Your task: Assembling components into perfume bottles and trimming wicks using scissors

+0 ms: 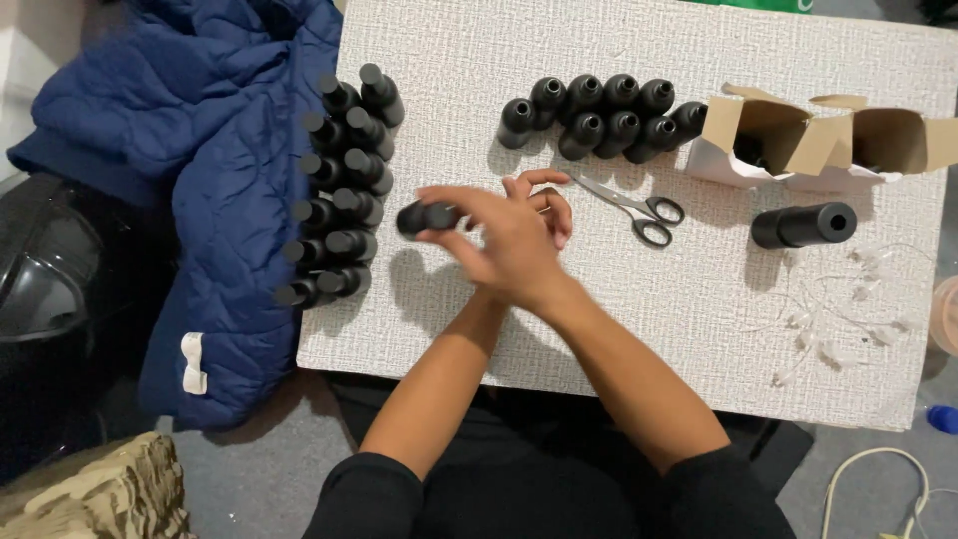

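My arms cross over the white textured tabletop [699, 329]. My right hand [499, 245] reaches left and grips a small black bottle [427, 217], held on its side just right of a double row of capped black bottles [339, 190]. My left hand [547, 200] lies partly under the right one. Its fingers are loosely apart with nothing seen in them, close to the blades of grey scissors [639, 212].
Several open-necked black bottles [599, 115] stand at the back. An open cardboard box [798, 140] and a black cylinder [803, 225] lie at the right, with clear plastic pieces [838, 319] nearer me. A blue quilted jacket [220, 150] drapes over the left edge.
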